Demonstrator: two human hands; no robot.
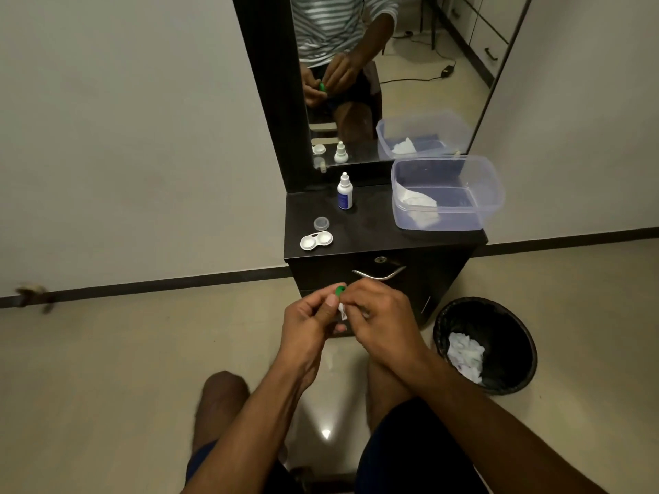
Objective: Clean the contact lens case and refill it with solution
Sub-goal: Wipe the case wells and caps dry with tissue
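A room in a home, likely a bedroom or dressing corner: a tall mirror (392, 76) stands against a plain wall over a small dark cabinet (378, 279) with a drawer handle (378, 273), a black waste bin (485, 345) sits on the tiled floor (124, 369), and cupboards with drawers show in the mirror

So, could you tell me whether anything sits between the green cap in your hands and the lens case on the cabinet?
Nothing visible does. The green cap is held in front of the cabinet, and the lens case lies open near the front left edge. The clear cap and bottle stand behind the case, out of the way.
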